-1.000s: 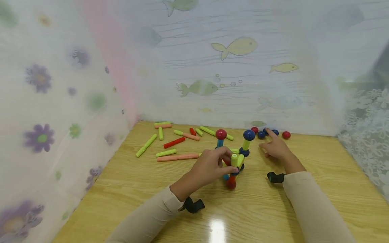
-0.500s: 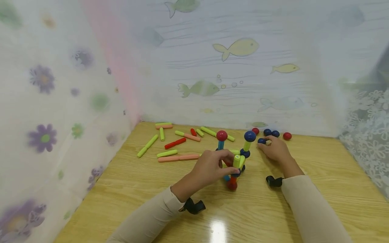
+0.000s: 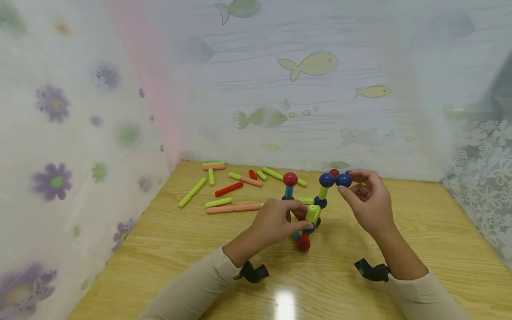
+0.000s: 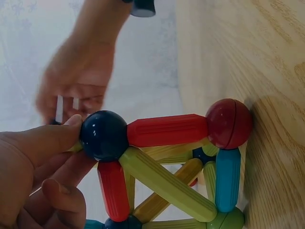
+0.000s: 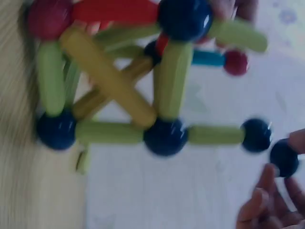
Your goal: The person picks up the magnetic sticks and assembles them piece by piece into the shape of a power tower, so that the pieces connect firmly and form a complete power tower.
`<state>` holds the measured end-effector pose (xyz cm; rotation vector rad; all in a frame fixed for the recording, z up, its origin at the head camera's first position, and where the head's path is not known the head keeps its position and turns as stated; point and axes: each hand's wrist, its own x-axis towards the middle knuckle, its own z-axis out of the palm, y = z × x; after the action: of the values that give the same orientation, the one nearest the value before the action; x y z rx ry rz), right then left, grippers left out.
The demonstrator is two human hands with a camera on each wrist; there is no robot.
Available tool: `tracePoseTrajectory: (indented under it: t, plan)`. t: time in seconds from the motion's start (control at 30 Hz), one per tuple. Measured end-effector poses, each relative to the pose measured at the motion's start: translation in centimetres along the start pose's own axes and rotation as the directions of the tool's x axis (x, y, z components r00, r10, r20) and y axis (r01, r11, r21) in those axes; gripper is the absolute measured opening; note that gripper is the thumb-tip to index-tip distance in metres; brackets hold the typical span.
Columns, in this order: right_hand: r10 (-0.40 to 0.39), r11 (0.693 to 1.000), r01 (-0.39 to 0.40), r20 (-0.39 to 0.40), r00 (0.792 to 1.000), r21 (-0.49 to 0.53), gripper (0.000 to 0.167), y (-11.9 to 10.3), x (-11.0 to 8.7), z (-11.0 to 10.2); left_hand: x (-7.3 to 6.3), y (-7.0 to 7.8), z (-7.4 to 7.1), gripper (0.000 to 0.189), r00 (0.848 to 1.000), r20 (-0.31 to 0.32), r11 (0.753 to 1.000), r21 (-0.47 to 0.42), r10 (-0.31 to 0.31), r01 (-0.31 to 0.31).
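My left hand [image 3: 276,220] steadies a boxy frame of coloured rods and balls on the table, its thumb and fingers gripping a blue corner ball [image 4: 105,136]. A short green rod [image 3: 311,213] stands up from that corner. Two further uprights rise behind: a blue rod topped by a red ball [image 3: 290,179] and a green rod topped by a blue ball [image 3: 326,180]. Between thumb and fingertips my right hand [image 3: 370,204] pinches a loose blue ball [image 3: 343,180], held up close beside the blue-topped upright. The right wrist view has this pinched ball [image 5: 284,158] at its right edge.
Loose green, orange and red rods, among them a long orange rod [image 3: 234,208] and a red rod [image 3: 229,189], lie left of the frame. A red ball [image 3: 334,173] lies by the back wall; my right hand mostly hides other balls there. Patterned sheets [image 3: 256,89] enclose the table [image 3: 160,249].
My right hand reached among the balls at the back, took a blue ball, and brought it up and nearer the frame. My left hand has kept its grip on the frame.
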<state>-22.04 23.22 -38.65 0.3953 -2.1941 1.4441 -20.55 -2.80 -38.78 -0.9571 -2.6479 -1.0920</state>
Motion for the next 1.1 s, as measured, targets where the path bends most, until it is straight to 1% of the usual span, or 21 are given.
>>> tracePoseTrajectory:
  t: [0.03, 0.1, 0.17, 0.23, 0.3, 0.4, 0.47, 0.53, 0.6, 0.63, 0.7, 0.73, 0.77, 0.8, 0.83, 0.87, 0.93, 0.97, 1.0, 1.03, 1.1]
  plan:
    - [-0.067, 0.997, 0.068, -0.017, 0.998, 0.033, 0.04, -0.7, -0.3, 0.1, 0.0, 0.0, 0.0, 0.027, 1.0, -0.001, 1.0, 0.006, 0.003, -0.003]
    - [-0.205, 0.974, 0.207, -0.031, 0.978, 0.093, 0.042, -1.6, -0.8, 0.5, 0.0, 0.0, 0.0, 0.027, 1.0, -0.002, 1.0, 0.013, 0.012, -0.012]
    - [-0.322, 0.941, 0.319, 0.006, 0.947, 0.109, 0.046, -2.3, -1.2, 0.9, 0.0, 0.0, 0.0, 0.027, 1.0, -0.006, 1.0, 0.011, 0.025, -0.025]
    - [-0.401, 0.914, 0.395, 0.063, 0.914, 0.091, 0.049, -2.7, -1.4, 1.4, 0.0, 0.0, 0.0, 0.027, 0.999, -0.011, 0.999, 0.006, 0.038, -0.038]
    - [-0.45, 0.893, 0.446, 0.119, 0.885, 0.057, 0.051, -2.8, -1.5, 1.8, 0.0, -0.1, 0.1, 0.026, 0.999, -0.012, 0.999, -0.006, 0.047, -0.048]
    - [-0.479, 0.875, 0.484, 0.171, 0.861, 0.011, 0.051, -2.8, -1.5, 2.2, -0.1, -0.2, 0.1, 0.023, 0.998, -0.015, 0.998, -0.02, 0.055, -0.056]
    - [-0.486, 0.869, 0.495, 0.188, 0.854, -0.003, 0.052, -2.7, -1.5, 2.3, -0.1, -0.2, 0.1, 0.021, 0.998, -0.014, 0.998, -0.02, 0.057, -0.057]
    - [-0.487, 0.869, 0.494, 0.164, 0.858, -0.003, 0.052, -2.7, -1.5, 2.2, 0.0, -0.2, 0.1, 0.021, 0.998, -0.012, 0.998, -0.014, 0.056, -0.056]
    - [-0.465, 0.884, 0.467, 0.095, 0.88, 0.0, 0.046, -2.7, -1.4, 2.1, 0.0, -0.2, 0.0, 0.022, 0.999, -0.01, 0.999, -0.008, 0.053, -0.053]
    - [-0.429, 0.903, 0.429, 0.05, 0.902, -0.002, 0.042, -2.6, -1.4, 2.0, 0.0, -0.2, 0.0, 0.023, 0.999, -0.008, 0.999, -0.003, 0.05, -0.05]
    - [-0.306, 0.952, 0.306, -0.028, 0.952, 0.013, 0.035, -2.4, -1.5, 1.9, 0.0, -0.2, 0.0, 0.024, 0.999, -0.004, 0.999, -0.005, 0.045, -0.045]
    - [-0.227, 0.974, 0.228, -0.034, 0.973, 0.014, 0.034, -2.2, -1.5, 1.8, 0.0, -0.2, 0.0, 0.025, 0.999, -0.001, 0.999, -0.007, 0.041, -0.041]
    - [-0.144, 0.99, 0.144, -0.014, 0.989, 0.002, 0.036, -1.9, -1.4, 1.8, 0.0, -0.2, 0.0, 0.025, 0.999, 0.004, 0.999, -0.012, 0.039, -0.039]
    - [-0.058, 0.998, 0.058, 0.035, 0.998, -0.009, 0.039, -1.6, -1.4, 1.8, 0.0, -0.3, -0.1, 0.024, 0.999, 0.01, 0.999, -0.019, 0.037, -0.037]
    - [0.024, 1.0, -0.022, 0.101, 0.995, -0.023, 0.042, -1.3, -1.4, 1.8, 0.0, -0.3, -0.1, 0.024, 0.999, 0.016, 0.999, -0.03, 0.036, -0.036]
    - [0.085, 0.996, -0.079, 0.174, 0.981, -0.042, 0.045, -0.9, -1.3, 1.9, 0.0, -0.4, -0.2, 0.025, 0.999, 0.024, 0.998, -0.043, 0.036, -0.035]
    - [0.164, 0.985, -0.139, 0.306, 0.938, -0.102, 0.049, -0.2, -1.3, 2.1, 0.0, -0.7, -0.4, 0.026, 0.999, 0.037, 0.997, -0.063, 0.037, -0.034]
    - [0.185, 0.981, -0.153, 0.344, 0.921, -0.118, 0.049, 0.2, -1.3, 2.2, 0.1, -0.9, -0.6, 0.026, 0.998, 0.042, 0.997, -0.076, 0.037, -0.033]
    - [0.198, 0.978, -0.161, 0.362, 0.911, -0.129, 0.048, 0.4, -1.3, 2.4, 0.2, -1.1, -0.8, 0.026, 0.998, 0.047, 0.996, -0.083, 0.035, -0.031]
    - [0.201, 0.976, -0.156, 0.359, 0.911, -0.149, 0.046, 0.6, -1.3, 2.5, 0.3, -1.4, -1.0, 0.026, 0.998, 0.051, 0.995, -0.092, 0.031, -0.027]
    - [0.2, 0.97, -0.139, 0.331, 0.922, -0.198, 0.04, 0.9, -1.4, 2.7, 0.5, -2.2, -1.7, 0.027, 0.998, 0.063, 0.995, -0.098, 0.013, -0.007]
